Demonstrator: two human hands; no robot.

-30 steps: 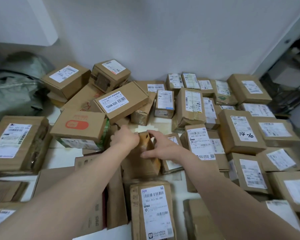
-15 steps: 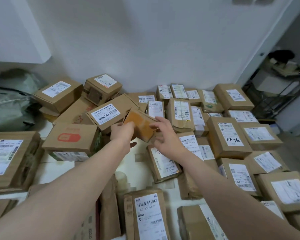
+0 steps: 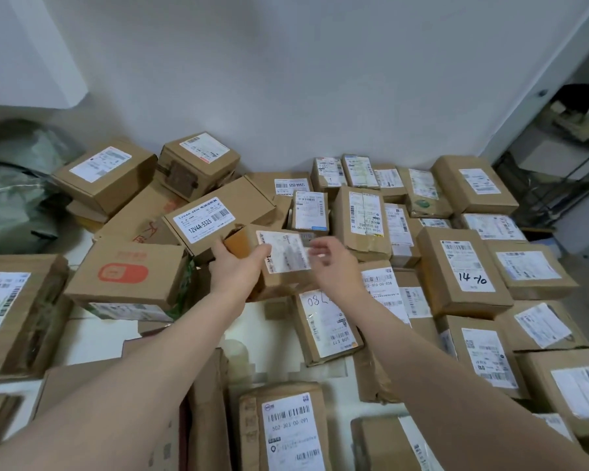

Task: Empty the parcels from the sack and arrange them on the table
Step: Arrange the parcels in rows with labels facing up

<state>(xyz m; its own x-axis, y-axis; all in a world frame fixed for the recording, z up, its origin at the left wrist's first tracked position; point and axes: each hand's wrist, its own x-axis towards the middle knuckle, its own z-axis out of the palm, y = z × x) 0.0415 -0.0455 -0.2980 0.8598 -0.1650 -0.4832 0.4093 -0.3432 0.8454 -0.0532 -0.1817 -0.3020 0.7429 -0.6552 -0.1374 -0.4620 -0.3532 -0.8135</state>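
Dozens of parcels (image 3: pixel 463 266) look arranged; left hand (image 3: pixel 237 270) grips small labelled parcel (image 3: pixel 286 256) beside 12V4A-5525 box (image 3: pixel 218 212), right hand (image 3: pixel 335 266) loose-fingered (blurred), unplaced.

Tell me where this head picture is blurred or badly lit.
Head view: motion blur smears the right hand and the label on the parcel that the left hand grips; the 12V4A-5525 box label reads sharp; soft, even light, no glare.

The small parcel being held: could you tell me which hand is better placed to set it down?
Probably the left. The left hand grips the small parcel at its left end; the right hand, blurred, hovers beside it with loose fingers.
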